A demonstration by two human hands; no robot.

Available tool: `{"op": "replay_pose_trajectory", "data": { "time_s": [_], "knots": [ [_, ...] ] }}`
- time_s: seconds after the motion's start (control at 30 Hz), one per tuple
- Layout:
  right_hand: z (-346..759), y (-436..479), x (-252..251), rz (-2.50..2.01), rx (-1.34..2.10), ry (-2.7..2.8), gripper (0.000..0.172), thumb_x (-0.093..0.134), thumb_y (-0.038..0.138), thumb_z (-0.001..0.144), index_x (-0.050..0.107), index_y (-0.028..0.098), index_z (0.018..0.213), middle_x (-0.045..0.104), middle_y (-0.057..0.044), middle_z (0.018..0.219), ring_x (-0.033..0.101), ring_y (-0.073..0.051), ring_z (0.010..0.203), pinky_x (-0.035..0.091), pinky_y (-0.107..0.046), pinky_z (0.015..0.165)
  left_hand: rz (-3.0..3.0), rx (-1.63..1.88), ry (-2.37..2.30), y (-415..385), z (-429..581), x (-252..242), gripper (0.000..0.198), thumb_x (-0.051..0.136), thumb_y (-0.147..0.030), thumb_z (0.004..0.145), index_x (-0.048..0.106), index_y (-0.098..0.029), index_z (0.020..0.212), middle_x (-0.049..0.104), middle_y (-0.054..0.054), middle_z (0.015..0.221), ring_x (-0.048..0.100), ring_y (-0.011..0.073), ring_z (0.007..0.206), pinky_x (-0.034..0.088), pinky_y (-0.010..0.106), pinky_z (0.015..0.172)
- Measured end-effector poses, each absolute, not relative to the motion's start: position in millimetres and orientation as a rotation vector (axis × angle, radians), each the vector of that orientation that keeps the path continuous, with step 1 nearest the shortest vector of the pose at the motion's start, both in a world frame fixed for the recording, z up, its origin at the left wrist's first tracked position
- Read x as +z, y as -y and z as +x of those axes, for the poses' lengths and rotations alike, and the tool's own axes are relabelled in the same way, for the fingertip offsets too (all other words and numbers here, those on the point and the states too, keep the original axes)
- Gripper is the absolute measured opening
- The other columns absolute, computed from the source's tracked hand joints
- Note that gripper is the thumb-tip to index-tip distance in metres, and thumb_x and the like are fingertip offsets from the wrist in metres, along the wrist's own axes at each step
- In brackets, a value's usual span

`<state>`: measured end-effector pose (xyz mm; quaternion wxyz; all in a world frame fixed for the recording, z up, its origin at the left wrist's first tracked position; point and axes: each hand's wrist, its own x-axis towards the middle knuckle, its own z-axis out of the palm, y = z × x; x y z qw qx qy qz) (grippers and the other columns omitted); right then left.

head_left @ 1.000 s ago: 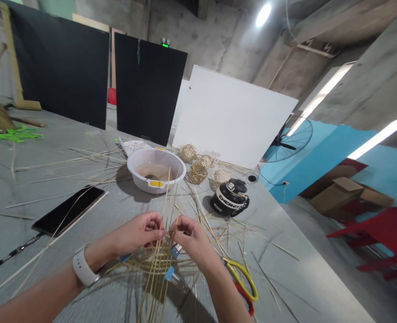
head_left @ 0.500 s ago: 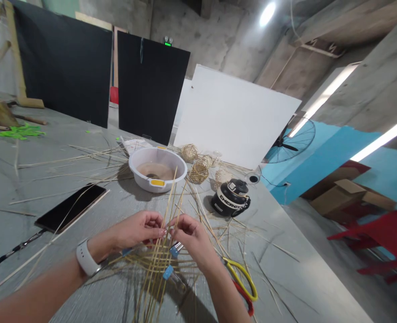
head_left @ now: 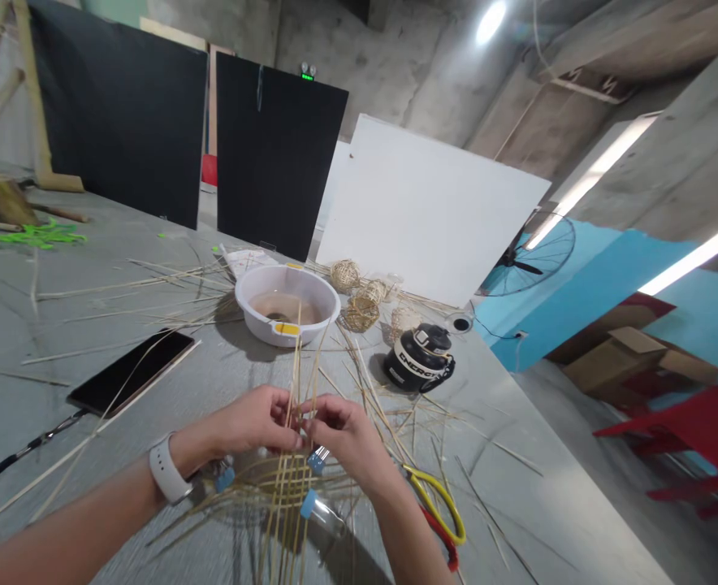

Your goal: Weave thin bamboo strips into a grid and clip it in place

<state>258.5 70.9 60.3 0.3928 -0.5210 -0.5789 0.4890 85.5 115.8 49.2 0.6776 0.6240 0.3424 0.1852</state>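
Note:
Thin bamboo strips (head_left: 286,487) cross each other in a loose woven lattice in front of me, their long ends standing up past my fingers. My left hand (head_left: 266,418), with a white watch band (head_left: 169,469) on the wrist, pinches strips from the left. From the right, my right hand (head_left: 339,426) pinches strips too, its fingertips close to the left ones. Exactly which strips each hand holds is partly hidden by the fingers. Small clear bottles with blue caps lie about the lattice: one bottle (head_left: 326,513) below my right hand, another cap (head_left: 318,459) just under its fingers, a third (head_left: 223,478) near my left wrist.
A white basin (head_left: 253,317) of water stands ahead, beside several woven balls (head_left: 359,313) and a black bottle (head_left: 417,361). Yellow-and-red-handled scissors (head_left: 441,508) lie right. A phone (head_left: 132,372) lies left. Loose strips are scattered across the table, whose edge runs down the right.
The upright strips have swung from leaning right to nearly vertical. Both hands have stayed close together with a small shift of the fingers, and the view has moved slightly.

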Motion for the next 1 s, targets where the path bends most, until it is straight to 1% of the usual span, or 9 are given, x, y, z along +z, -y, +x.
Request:
{"op": "replay_pose_trajectory", "data": {
  "time_s": [0.2, 0.37, 0.53, 0.63, 0.73, 0.83, 0.9, 1.0],
  "knots": [
    [259.8, -71.7, 59.9, -1.285, 1.321, 1.435, 0.015, 0.059, 0.023, 0.070, 0.071, 0.016, 0.077, 0.051, 0.004, 0.056, 0.042, -0.009, 0.052, 0.035, -0.023, 0.053, 1.429, 0.427, -0.790, -112.0, 88.7, 57.0, 0.012, 0.058, -0.028, 0.064, 0.058, -0.017, 0.071, 0.056, -0.004, 0.059, 0.052, 0.0119, 0.055, 0.040, 0.024, 0.055],
    [255.8, -71.1, 62.3, -1.269, 1.294, 1.447, 0.018, 0.051, 0.017, 0.068, 0.068, 0.017, 0.071, 0.053, 0.004, 0.056, 0.046, -0.009, 0.052, 0.036, -0.021, 0.052, 1.450, 0.458, -0.804, -111.1, 93.2, 52.7, 0.011, 0.052, -0.027, 0.065, 0.057, -0.017, 0.067, 0.052, -0.004, 0.056, 0.049, 0.0115, 0.052, 0.037, 0.023, 0.052],
    [254.2, -71.1, 57.0, -1.277, 1.221, 1.488, 0.016, 0.053, 0.021, 0.074, 0.069, 0.018, 0.075, 0.052, 0.004, 0.057, 0.048, -0.010, 0.053, 0.038, -0.021, 0.052, 1.463, 0.504, -0.829, -110.9, 95.2, 46.9, 0.011, 0.049, -0.028, 0.065, 0.053, -0.018, 0.067, 0.052, -0.004, 0.057, 0.049, 0.0120, 0.051, 0.038, 0.024, 0.051],
    [254.1, -70.8, 55.4, -1.312, 1.128, 1.521, 0.016, 0.055, 0.021, 0.074, 0.070, 0.018, 0.077, 0.057, 0.001, 0.068, 0.051, -0.011, 0.057, 0.041, -0.022, 0.053, 1.461, 0.520, -0.849, -110.8, 94.8, 46.0, 0.010, 0.049, -0.029, 0.066, 0.051, -0.019, 0.068, 0.053, -0.004, 0.056, 0.052, 0.0131, 0.051, 0.041, 0.024, 0.051],
    [253.9, -70.0, 56.6, -1.351, 1.033, 1.566, 0.015, 0.056, 0.018, 0.073, 0.071, 0.019, 0.073, 0.059, -0.001, 0.078, 0.052, -0.011, 0.060, 0.042, -0.023, 0.054, 1.448, 0.501, -0.869, -110.9, 95.0, 45.6, 0.013, 0.048, -0.032, 0.067, 0.051, -0.019, 0.064, 0.055, -0.003, 0.052, 0.054, 0.0143, 0.049, 0.041, 0.025, 0.050],
    [253.7, -69.3, 58.0, -1.361, 0.984, 1.599, 0.014, 0.058, 0.019, 0.074, 0.072, 0.019, 0.073, 0.058, -0.002, 0.076, 0.051, -0.011, 0.060, 0.042, -0.022, 0.053, 1.440, 0.505, -0.891, -111.2, 96.0, 44.4, 0.019, 0.048, -0.035, 0.068, 0.052, -0.018, 0.062, 0.057, -0.001, 0.053, 0.055, 0.0147, 0.048, 0.042, 0.025, 0.050],
    [253.3, -69.1, 58.5, -1.358, 0.977, 1.586, 0.014, 0.059, 0.022, 0.075, 0.073, 0.019, 0.076, 0.059, -0.001, 0.076, 0.050, -0.011, 0.059, 0.040, -0.022, 0.052, 1.440, 0.533, -0.916, -111.5, 96.7, 43.1, 0.018, 0.049, -0.035, 0.068, 0.052, -0.018, 0.062, 0.058, -0.001, 0.053, 0.055, 0.0147, 0.049, 0.042, 0.025, 0.050],
    [253.0, -68.5, 60.1, -1.360, 0.995, 1.550, 0.016, 0.060, 0.027, 0.077, 0.072, 0.018, 0.081, 0.056, 0.001, 0.065, 0.047, -0.011, 0.055, 0.037, -0.022, 0.051, 1.427, 0.570, -0.947, -112.2, 97.0, 42.7, 0.015, 0.050, -0.033, 0.068, 0.052, -0.018, 0.068, 0.056, -0.003, 0.053, 0.054, 0.0141, 0.049, 0.041, 0.025, 0.050]
  ]
}}
